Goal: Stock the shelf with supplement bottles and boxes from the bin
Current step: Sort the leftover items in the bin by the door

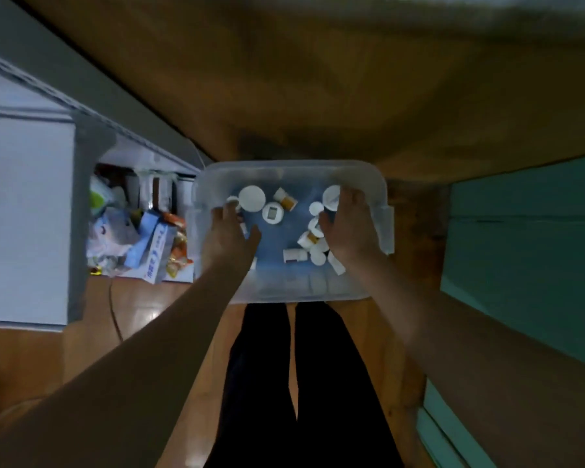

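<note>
Picking stage. A translucent plastic bin (379, 184) is seen on the wooden floor (318, 96), holding scattered white-capped supplement bottles (286, 198). Both hands are lowered inside it: the left hand (228, 236) is spread over bottles near the left wall, the right hand (347, 224) curled among a cluster at the right; whether either actually grips a bottle cannot be told. A secure grasp and a lift toward the white shelf unit (27, 197) are judged to be required next.

1. The wooden floor (318, 96) is brown and dimly lit, with a small glossy reflection at the lower left.
2. A white cabinet (24, 204) stands at the left.
3. Beside it lies a heap of packets and boxes (139, 238).
4. A teal panel (527, 238) fills the right.
</note>
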`<state>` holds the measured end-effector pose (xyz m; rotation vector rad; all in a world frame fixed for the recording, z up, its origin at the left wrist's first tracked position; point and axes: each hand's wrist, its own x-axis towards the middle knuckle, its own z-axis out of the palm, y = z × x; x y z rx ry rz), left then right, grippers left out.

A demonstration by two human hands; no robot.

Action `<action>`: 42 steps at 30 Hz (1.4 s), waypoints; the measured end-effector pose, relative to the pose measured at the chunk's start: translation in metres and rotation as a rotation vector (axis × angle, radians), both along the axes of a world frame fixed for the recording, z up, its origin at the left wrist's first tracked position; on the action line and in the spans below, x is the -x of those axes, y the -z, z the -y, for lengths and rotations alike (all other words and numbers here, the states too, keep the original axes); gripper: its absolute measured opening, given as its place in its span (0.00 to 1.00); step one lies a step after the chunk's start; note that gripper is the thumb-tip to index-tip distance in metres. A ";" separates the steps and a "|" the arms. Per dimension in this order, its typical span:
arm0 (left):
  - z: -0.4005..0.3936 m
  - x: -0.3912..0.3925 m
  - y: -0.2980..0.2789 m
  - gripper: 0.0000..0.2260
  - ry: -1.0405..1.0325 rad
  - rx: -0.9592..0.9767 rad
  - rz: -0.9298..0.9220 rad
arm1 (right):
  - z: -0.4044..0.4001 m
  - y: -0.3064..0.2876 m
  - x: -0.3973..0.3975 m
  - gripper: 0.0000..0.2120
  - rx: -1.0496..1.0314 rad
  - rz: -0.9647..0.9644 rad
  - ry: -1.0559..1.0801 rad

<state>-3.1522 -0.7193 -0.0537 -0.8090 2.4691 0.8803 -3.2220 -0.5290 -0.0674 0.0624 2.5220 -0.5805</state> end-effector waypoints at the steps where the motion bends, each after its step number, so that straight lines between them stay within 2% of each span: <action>1: -0.003 0.010 0.013 0.27 -0.015 0.008 -0.024 | 0.001 0.014 0.004 0.32 -0.051 -0.006 -0.032; 4: -0.010 0.037 0.050 0.29 -0.004 0.064 -0.018 | 0.001 0.049 0.012 0.34 -0.183 -0.016 -0.087; 8: -0.014 0.052 0.079 0.25 -0.001 0.107 0.060 | -0.002 0.072 0.013 0.33 -0.164 -0.037 -0.063; 12: -0.009 0.044 0.074 0.24 -0.083 0.044 0.060 | -0.003 0.067 0.019 0.34 -0.128 -0.039 -0.049; 16: -0.004 0.030 0.042 0.23 -0.152 -0.049 0.014 | -0.004 0.041 0.014 0.32 -0.048 -0.029 -0.001; 22: -0.005 0.014 -0.037 0.23 -0.287 -0.192 -0.059 | -0.013 -0.046 0.009 0.27 0.249 -0.073 0.089; 26: -0.006 -0.001 -0.100 0.17 -0.374 -0.249 -0.112 | -0.021 -0.124 0.008 0.27 0.444 -0.139 0.064; 29: -0.012 -0.006 -0.160 0.13 -0.473 -0.270 -0.216 | -0.020 -0.185 0.009 0.25 0.534 -0.190 0.072; 33: -0.022 -0.013 -0.240 0.16 -0.633 -0.345 -0.385 | -0.010 -0.263 0.003 0.24 0.750 -0.145 0.233; 38: -0.011 -0.033 -0.331 0.19 -0.606 -0.335 -0.626 | 0.011 -0.348 -0.010 0.22 1.106 -0.103 0.283; 42: 0.013 -0.059 -0.398 0.19 -0.602 -0.422 -0.791 | 0.030 -0.411 -0.032 0.24 1.217 -0.111 0.173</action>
